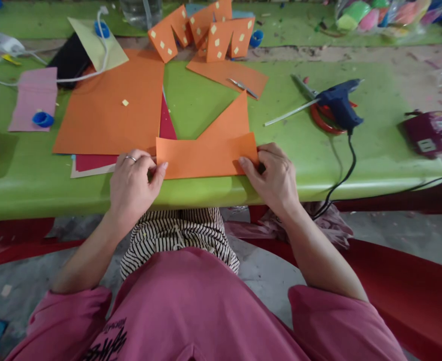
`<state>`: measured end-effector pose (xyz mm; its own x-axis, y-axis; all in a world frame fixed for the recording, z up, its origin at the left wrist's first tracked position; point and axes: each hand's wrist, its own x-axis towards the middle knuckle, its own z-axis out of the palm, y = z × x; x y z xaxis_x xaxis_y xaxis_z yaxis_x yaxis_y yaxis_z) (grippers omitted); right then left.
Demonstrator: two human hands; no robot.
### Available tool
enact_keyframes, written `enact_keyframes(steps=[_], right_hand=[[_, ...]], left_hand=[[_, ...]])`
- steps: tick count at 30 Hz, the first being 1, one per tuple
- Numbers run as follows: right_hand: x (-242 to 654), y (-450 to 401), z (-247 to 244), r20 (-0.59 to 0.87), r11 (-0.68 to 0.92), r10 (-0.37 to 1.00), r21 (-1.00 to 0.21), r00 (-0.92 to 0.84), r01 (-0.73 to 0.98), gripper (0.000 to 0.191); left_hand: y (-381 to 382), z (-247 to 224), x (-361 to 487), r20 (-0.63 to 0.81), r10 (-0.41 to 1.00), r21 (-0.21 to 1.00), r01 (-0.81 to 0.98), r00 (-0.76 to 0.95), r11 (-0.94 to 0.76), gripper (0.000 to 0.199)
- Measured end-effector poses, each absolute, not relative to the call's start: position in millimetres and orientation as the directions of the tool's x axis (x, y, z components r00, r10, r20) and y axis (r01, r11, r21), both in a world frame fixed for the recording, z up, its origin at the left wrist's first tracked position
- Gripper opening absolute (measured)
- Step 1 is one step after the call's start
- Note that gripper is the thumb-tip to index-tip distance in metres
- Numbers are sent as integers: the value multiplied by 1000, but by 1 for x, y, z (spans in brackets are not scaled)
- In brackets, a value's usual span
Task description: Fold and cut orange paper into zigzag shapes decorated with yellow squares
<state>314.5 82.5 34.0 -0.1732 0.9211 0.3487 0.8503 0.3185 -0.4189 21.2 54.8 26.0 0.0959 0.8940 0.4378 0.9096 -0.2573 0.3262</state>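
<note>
An orange paper strip [205, 158] is stretched level between my two hands near the table's front edge. My left hand [134, 183], with a ring on one finger, pinches its left end between thumb and fingers. At the other end my right hand [275, 175] grips it, thumb on top. Behind the strip shows an orange piece with a slanted edge [230, 120]; whether it is joined to the strip I cannot tell. Left of it lies a large orange sheet [119, 110] over red and cream sheets. Small scissors [242, 87] rest on an orange scrap [213, 72].
A blue glue gun [339, 103] with a cord sits over orange tape on the right. Orange cut-outs with pale diamonds [230, 40] stand at the back. Also around are a black phone [68, 60], white cable [104, 55], pink paper [36, 95] and purple box [431, 133].
</note>
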Motion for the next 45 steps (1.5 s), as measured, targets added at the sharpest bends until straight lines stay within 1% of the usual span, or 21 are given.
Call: enact_keyframes(steps=[3, 6, 9, 14, 18, 21, 25, 30, 35, 39, 45], right_hand=[[315, 84, 35, 348, 310, 924, -429, -161, 848, 42], [315, 87, 36, 343, 291, 928, -430, -144, 854, 43], [314, 91, 37, 348, 275, 928, -405, -131, 872, 43], [314, 97, 33, 368, 301, 916, -359, -162, 884, 44], [316, 95, 28, 393, 296, 907, -332, -154, 896, 42], [317, 94, 28, 390, 300, 907, -331, -160, 895, 41], [319, 95, 28, 378, 303, 911, -345, -164, 888, 42], [321, 97, 26, 405, 304, 901, -334, -155, 892, 45], [320, 97, 24, 428, 299, 893, -331, -140, 895, 48], [318, 96, 24, 418, 278, 900, -336, -122, 900, 48], [318, 97, 18, 486, 301, 864, -285, -133, 910, 44]], left_hand=[[57, 25, 22, 480, 871, 290, 919, 103, -268, 33], [58, 26, 22, 492, 863, 278, 919, 114, -280, 34], [59, 26, 22, 481, 869, 279, 920, 115, -276, 35], [57, 25, 23, 486, 866, 264, 925, 118, -273, 32], [57, 24, 24, 484, 867, 258, 927, 119, -272, 33], [58, 23, 24, 482, 869, 249, 934, 111, -257, 34], [58, 22, 24, 516, 847, 240, 928, 126, -285, 33], [59, 20, 24, 550, 825, 218, 930, 133, -296, 32], [59, 20, 23, 549, 826, 232, 926, 129, -299, 33], [58, 20, 24, 530, 840, 249, 926, 116, -285, 32], [57, 20, 24, 500, 859, 260, 928, 108, -268, 33]])
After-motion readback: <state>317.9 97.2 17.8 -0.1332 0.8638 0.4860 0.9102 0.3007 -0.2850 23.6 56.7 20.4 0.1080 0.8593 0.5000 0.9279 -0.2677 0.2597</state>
